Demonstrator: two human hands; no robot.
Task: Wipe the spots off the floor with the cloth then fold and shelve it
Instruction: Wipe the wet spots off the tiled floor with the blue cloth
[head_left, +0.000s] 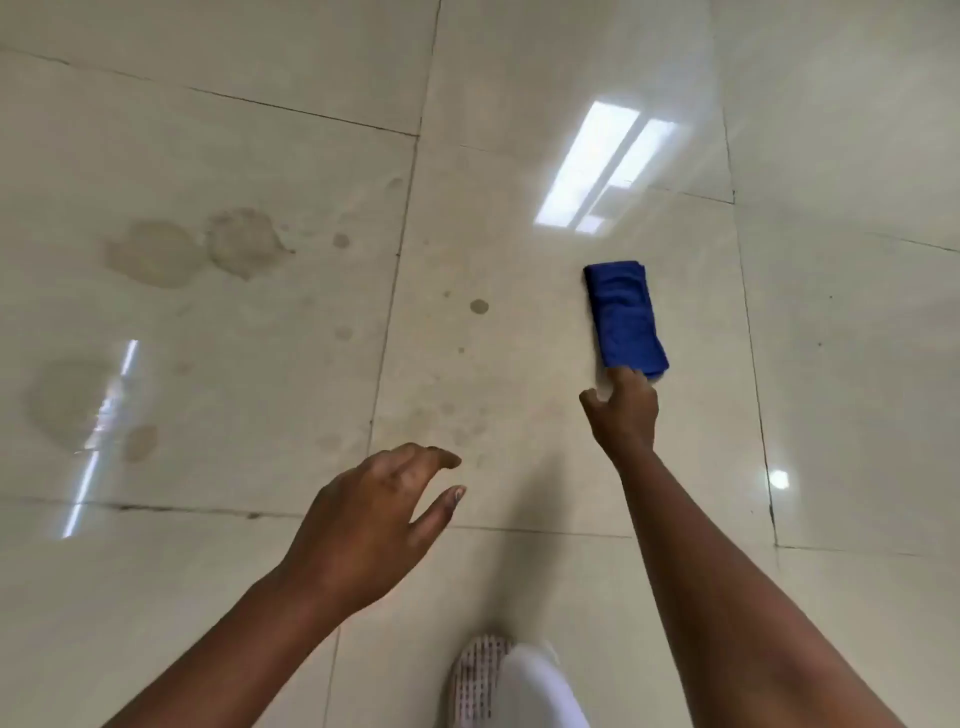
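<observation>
A folded blue cloth (625, 318) lies flat on the glossy cream tile floor (519, 78), right of centre. My right hand (623, 413) reaches down to its near end, fingertips touching the cloth's edge and thumb spread to the left. My left hand (371, 525) hovers above the floor, lower centre, fingers loosely spread and holding nothing. Dull spots mark the tiles: two large blotches (197, 249) at upper left, a small round spot (479, 306) left of the cloth, and fainter smudges (452, 421) near my left fingertips.
A wet-looking patch (67, 400) and a small brown spot (139, 441) lie at far left. My foot in a patterned slipper (480, 680) and white trouser leg stands at bottom centre. Ceiling lights reflect off the tiles. Dark grout lines cross the floor.
</observation>
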